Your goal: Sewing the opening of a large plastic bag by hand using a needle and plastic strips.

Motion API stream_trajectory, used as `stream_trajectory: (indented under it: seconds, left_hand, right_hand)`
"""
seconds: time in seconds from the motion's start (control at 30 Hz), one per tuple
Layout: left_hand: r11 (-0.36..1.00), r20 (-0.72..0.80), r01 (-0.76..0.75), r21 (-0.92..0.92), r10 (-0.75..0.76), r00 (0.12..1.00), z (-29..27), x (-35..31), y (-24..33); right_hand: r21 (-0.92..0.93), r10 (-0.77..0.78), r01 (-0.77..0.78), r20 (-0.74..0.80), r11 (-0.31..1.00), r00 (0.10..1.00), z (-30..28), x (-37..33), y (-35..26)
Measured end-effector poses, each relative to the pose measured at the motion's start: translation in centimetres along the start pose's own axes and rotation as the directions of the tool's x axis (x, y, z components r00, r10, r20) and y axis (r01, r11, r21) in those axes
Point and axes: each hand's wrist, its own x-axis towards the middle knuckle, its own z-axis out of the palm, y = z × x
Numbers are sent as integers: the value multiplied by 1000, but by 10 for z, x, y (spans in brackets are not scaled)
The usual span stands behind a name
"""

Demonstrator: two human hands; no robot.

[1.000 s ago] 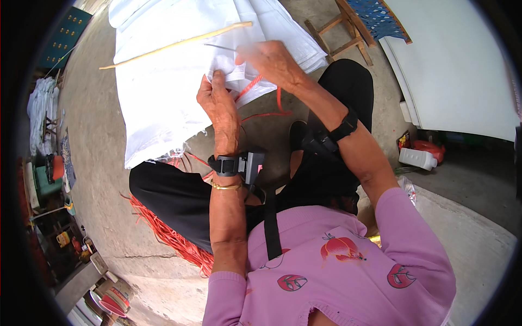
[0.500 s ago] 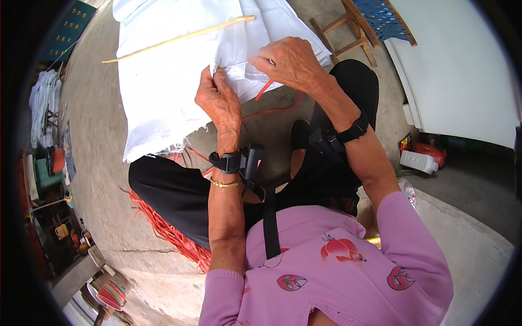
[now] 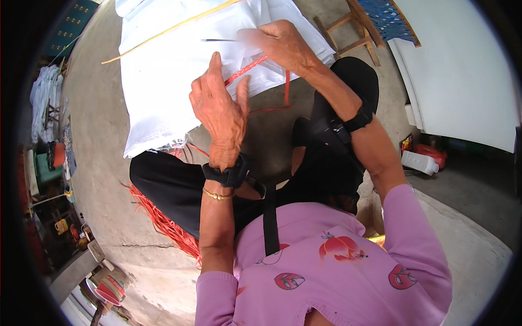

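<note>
A stack of white woven cloth or sacks (image 3: 163, 81) lies in front of me, its lower edge frayed. My left hand (image 3: 220, 106) is over its near edge, fingers apart, with nothing gripped. Pinched in my right hand (image 3: 280, 46) is a thin dark needle (image 3: 218, 40) pointing left above the white cloth; the fingertips are smeared by motion. A red plastic strand (image 3: 247, 69) runs between the two hands, passing close to my left fingers. More of the red strand (image 3: 287, 87) hangs below my right hand.
A yellowish stick (image 3: 174, 28) rests across the cloth. Beside my left leg lies a bundle of red strands (image 3: 163, 223). A wooden stool (image 3: 353, 30) with blue webbing stands at the far right, near a white panel (image 3: 457, 81) and a white jug (image 3: 420, 162).
My left hand has let go of the pinched cloth and opened. My right hand has moved up and slightly left with the needle, now clear of the fabric, and the red strand is drawn up.
</note>
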Motion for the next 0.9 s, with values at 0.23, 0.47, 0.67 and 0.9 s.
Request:
stream_trajectory:
  seconds: [0.23,0.47,0.67,0.9]
  left_hand:
    - [977,-44,2,213,7,999,-13,6,-30]
    - [1000,-251,15,-5,-16,968,6,12,-3]
    - [999,-203,-27,33,33,979,9,11,-1]
    - [951,-46,94,295,-85,995,-40,0,-57]
  right_hand:
    - [-508,-212,285,197,813,957,-27,0,-2]
    - [-234,-190,241,220,942,957,-2,-4,10]
    - [309,60,-100,136,946,989,49,5,10]
    - [-168,-29,58,173,984,985,25,9,-9]
